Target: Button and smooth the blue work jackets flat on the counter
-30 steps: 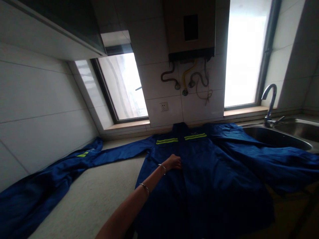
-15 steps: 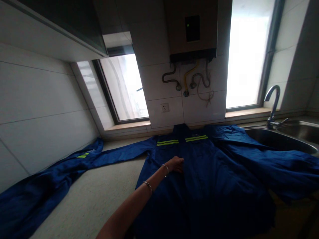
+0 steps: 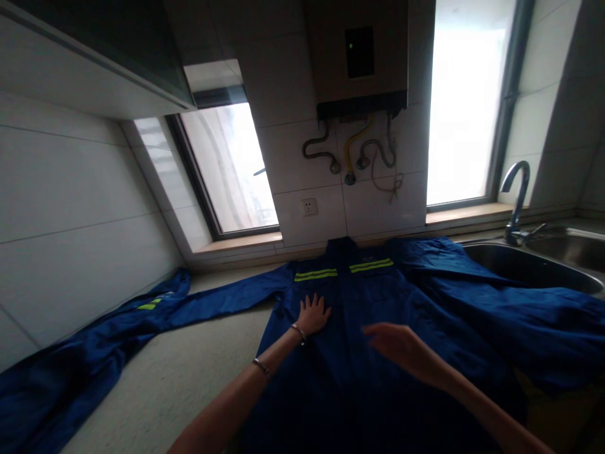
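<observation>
A dark blue work jacket (image 3: 373,296) with yellow-green reflective stripes across the chest lies spread out, its collar toward the wall. My left hand (image 3: 312,315) rests flat on the chest below the stripe on the left side, fingers spread. Two silver bangles circle that arm. Over the jacket's front, right of its middle, is my right hand (image 3: 392,343), slightly blurred, with fingers stretched toward the left and nothing visible in them. Whether it touches the cloth I cannot tell.
More blue cloth (image 3: 94,343) with a yellow-green strip lies along the left wall on the pale countertop (image 3: 179,372). At right is a steel sink (image 3: 598,287) with a faucet (image 3: 520,189); the right sleeve lies beside it. A water heater (image 3: 359,57) hangs above, between two windows.
My left hand has moved left from the jacket's middle, going from closed to spread flat on the chest. My right hand has come into view from the lower right.
</observation>
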`<action>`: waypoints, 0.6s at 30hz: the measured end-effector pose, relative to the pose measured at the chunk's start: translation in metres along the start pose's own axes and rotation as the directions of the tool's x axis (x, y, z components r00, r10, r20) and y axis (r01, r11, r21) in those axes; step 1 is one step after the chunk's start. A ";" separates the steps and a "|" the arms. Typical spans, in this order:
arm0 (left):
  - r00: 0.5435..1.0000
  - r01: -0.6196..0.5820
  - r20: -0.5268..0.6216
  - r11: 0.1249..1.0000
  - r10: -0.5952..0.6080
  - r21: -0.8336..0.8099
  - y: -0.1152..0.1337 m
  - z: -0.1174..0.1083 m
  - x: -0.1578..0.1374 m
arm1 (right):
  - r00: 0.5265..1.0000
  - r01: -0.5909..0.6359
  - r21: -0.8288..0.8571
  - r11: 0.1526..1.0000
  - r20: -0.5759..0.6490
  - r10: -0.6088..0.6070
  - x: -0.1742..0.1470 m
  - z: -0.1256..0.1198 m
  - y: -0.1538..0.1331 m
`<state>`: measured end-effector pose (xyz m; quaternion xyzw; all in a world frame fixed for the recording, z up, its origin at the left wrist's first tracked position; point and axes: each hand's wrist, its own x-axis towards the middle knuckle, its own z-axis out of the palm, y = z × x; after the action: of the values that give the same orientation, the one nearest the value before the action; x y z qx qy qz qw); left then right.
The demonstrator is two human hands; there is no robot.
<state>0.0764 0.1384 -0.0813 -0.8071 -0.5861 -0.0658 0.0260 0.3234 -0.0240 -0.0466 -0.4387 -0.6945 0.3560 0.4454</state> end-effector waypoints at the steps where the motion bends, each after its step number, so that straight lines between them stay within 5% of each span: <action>1: 1.000 -0.007 0.024 1.000 0.007 0.006 -0.003 0.007 -0.002 | 0.999 0.054 -0.094 0.994 0.006 -0.053 0.021 -0.005 0.004; 4: 1.000 -0.028 0.012 1.000 0.028 -0.010 -0.007 0.017 -0.007 | 0.990 0.144 -0.457 0.878 0.059 -0.131 0.085 -0.001 0.020; 8: 0.995 -0.087 -0.051 0.995 0.089 0.039 -0.013 0.013 -0.013 | 0.975 0.152 -0.693 0.705 0.220 0.006 0.141 0.034 0.046; 13: 0.996 -0.040 0.077 0.998 0.037 0.041 -0.038 0.005 -0.034 | 0.963 0.041 -0.790 0.612 0.194 0.186 0.160 0.063 0.070; 18: 0.974 -0.185 0.125 0.982 0.187 -0.027 -0.053 -0.004 -0.056 | 0.979 0.044 -0.794 0.607 0.156 0.133 0.160 0.056 0.057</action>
<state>0.0088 0.1012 -0.0873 -0.8611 -0.5080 -0.0158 -0.0113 0.2529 0.1392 -0.0677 -0.5698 -0.8098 0.0645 0.1241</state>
